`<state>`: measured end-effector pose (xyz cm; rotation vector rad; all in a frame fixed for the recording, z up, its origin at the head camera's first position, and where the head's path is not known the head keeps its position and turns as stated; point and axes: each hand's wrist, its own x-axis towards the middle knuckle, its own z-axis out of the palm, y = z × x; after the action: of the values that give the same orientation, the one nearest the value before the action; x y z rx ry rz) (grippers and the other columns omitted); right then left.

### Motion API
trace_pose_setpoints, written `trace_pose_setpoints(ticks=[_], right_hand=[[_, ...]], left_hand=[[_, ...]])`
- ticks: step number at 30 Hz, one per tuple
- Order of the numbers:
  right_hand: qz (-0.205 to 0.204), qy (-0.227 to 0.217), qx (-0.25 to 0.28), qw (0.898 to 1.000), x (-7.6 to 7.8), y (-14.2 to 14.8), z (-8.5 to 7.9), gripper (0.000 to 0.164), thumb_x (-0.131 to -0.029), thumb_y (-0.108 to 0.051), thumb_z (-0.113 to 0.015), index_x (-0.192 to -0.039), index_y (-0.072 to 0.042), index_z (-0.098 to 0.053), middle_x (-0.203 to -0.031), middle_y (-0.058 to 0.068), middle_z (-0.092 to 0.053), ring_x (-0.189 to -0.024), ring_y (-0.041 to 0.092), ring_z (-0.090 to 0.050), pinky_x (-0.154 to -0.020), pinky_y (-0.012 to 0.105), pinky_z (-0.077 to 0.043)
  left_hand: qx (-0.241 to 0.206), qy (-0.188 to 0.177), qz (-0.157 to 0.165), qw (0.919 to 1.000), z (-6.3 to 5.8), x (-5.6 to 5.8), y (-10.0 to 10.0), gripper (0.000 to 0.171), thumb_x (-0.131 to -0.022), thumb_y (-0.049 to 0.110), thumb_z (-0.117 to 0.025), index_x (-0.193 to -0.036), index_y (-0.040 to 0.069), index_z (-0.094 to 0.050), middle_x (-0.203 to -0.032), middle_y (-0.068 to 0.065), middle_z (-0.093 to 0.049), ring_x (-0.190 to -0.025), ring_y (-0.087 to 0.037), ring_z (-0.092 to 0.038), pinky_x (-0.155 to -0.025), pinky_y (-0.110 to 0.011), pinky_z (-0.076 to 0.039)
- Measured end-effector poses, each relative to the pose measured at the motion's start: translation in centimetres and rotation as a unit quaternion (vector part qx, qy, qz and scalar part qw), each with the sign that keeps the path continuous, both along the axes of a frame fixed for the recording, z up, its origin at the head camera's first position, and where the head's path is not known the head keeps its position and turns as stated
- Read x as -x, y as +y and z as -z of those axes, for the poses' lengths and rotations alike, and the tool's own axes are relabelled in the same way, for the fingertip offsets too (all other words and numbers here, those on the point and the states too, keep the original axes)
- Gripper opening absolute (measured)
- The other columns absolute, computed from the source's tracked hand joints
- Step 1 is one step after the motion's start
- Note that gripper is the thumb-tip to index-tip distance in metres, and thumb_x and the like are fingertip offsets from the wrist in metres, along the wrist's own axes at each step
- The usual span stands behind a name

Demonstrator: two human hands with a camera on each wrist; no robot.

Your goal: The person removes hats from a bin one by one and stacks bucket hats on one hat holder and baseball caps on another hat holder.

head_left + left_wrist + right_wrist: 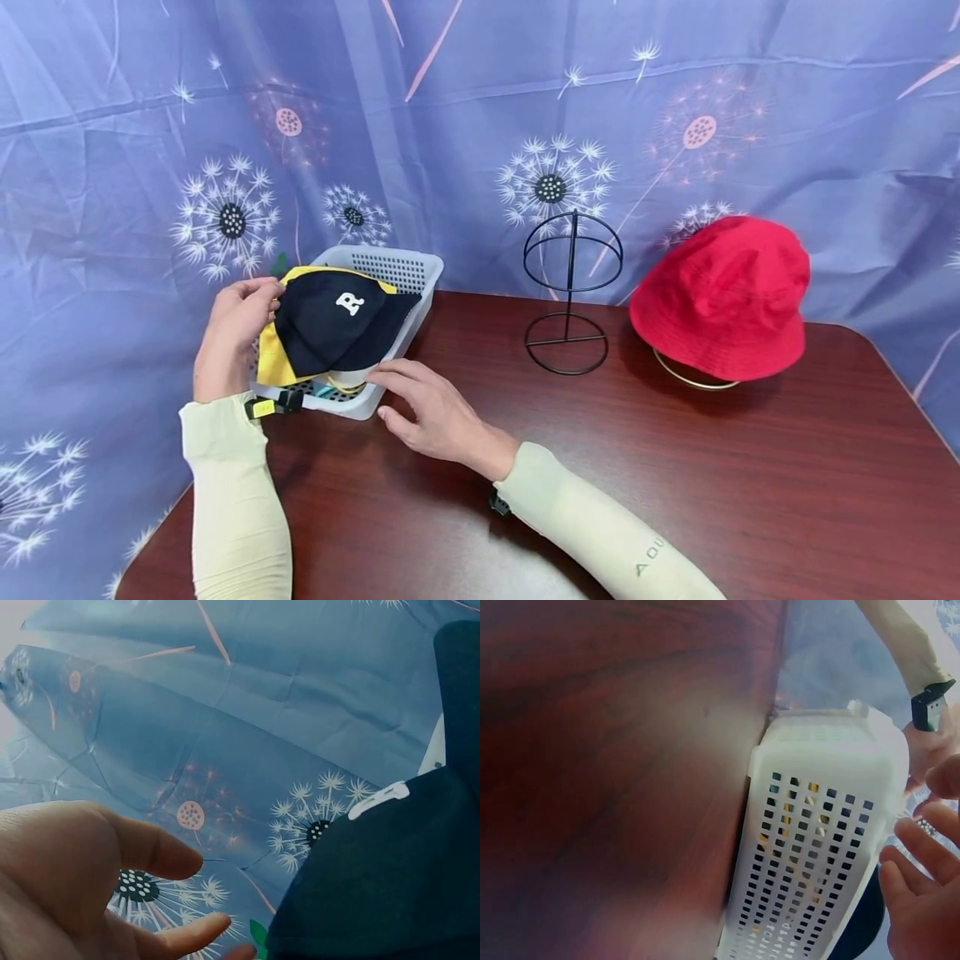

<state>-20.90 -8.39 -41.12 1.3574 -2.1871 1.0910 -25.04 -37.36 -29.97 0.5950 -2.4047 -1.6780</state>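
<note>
A navy baseball cap (322,321) with a white letter R lies on top of a yellow item (276,358) in a white plastic basket (431,271). My left hand (234,333) is at the cap's left side, fingertips close to its edge. In the left wrist view, the left thumb (161,851) and fingers stand apart, with the dark cap to their right. My right hand (431,412) reaches to the basket's near right corner, its fingers loosely bent. From the right wrist, those fingers (930,855) show beside the rim; whether they touch it I cannot tell.
A black wire hat stand (570,287) holds no hat, right of the basket. Farther right, a red bucket hat (731,300) covers another stand with a gold-coloured base ring (693,379). Behind the brown table (600,467) hangs a blue dandelion-print cloth (465,150).
</note>
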Motion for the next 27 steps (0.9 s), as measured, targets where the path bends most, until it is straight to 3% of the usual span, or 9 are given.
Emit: trace_pose_setpoints(ticks=[4,6,12,17,22,27], right_hand=[[-0.006,0.008,-0.009,1.000,-0.2,-0.5,0.0,0.044,-0.095,-0.007,-0.073,-0.139,-0.008,-0.067,-0.142,0.005,-0.063,-0.135,0.018,-0.056,-0.117,0.024,-0.039],[-0.010,0.013,-0.008,1.000,-0.2,-0.7,-0.1,0.043,-0.095,-0.006,-0.073,-0.137,-0.007,-0.068,-0.140,0.006,-0.064,-0.134,0.018,-0.056,-0.117,0.024,-0.039],[-0.017,0.056,-0.013,0.998,-0.3,-1.3,0.1,0.038,-0.094,-0.005,-0.073,-0.132,-0.004,-0.071,-0.136,0.007,-0.065,-0.133,0.022,-0.057,-0.120,0.023,-0.035],[-0.018,0.087,-0.009,0.996,-0.1,-1.4,0.5,0.035,-0.093,-0.004,-0.073,-0.127,-0.002,-0.073,-0.132,0.008,-0.066,-0.134,0.026,-0.057,-0.122,0.026,-0.034],[-0.029,0.085,-0.002,0.996,0.0,-1.3,0.6,0.033,-0.094,-0.004,-0.071,-0.127,-0.001,-0.072,-0.131,0.011,-0.065,-0.135,0.028,-0.056,-0.123,0.028,-0.033],[-0.032,0.083,-0.002,0.996,0.1,-1.2,0.7,0.032,-0.095,-0.004,-0.070,-0.127,0.000,-0.072,-0.132,0.012,-0.065,-0.136,0.030,-0.055,-0.124,0.028,-0.032]], left_hand=[[0.020,-0.013,0.006,0.9997,0.4,0.1,-0.3,0.070,-0.106,0.045,-0.052,-0.163,0.007,-0.037,-0.157,-0.015,-0.042,-0.138,-0.029,-0.044,-0.119,-0.045,-0.036],[0.032,-0.018,0.013,0.9992,0.4,0.0,-0.4,0.073,-0.106,0.046,-0.050,-0.165,0.006,-0.033,-0.169,-0.016,-0.030,-0.150,-0.034,-0.033,-0.125,-0.050,-0.029],[0.044,-0.033,0.029,0.9981,0.7,0.0,-0.5,0.078,-0.107,0.045,-0.048,-0.167,0.001,-0.024,-0.174,-0.019,-0.019,-0.157,-0.040,-0.022,-0.129,-0.054,-0.021],[0.052,-0.043,0.045,0.9967,0.6,0.0,-0.3,0.078,-0.108,0.046,-0.046,-0.165,-0.003,-0.027,-0.172,-0.022,-0.020,-0.155,-0.042,-0.022,-0.128,-0.056,-0.021],[0.075,-0.038,0.042,0.9955,0.5,0.2,0.0,0.076,-0.107,0.047,-0.046,-0.161,-0.006,-0.036,-0.170,-0.023,-0.025,-0.153,-0.041,-0.027,-0.127,-0.054,-0.025],[0.087,-0.015,0.035,0.9955,0.7,0.5,0.5,0.076,-0.106,0.054,-0.048,-0.152,-0.006,-0.047,-0.160,-0.024,-0.037,-0.136,-0.037,-0.042,-0.112,-0.046,-0.042]])
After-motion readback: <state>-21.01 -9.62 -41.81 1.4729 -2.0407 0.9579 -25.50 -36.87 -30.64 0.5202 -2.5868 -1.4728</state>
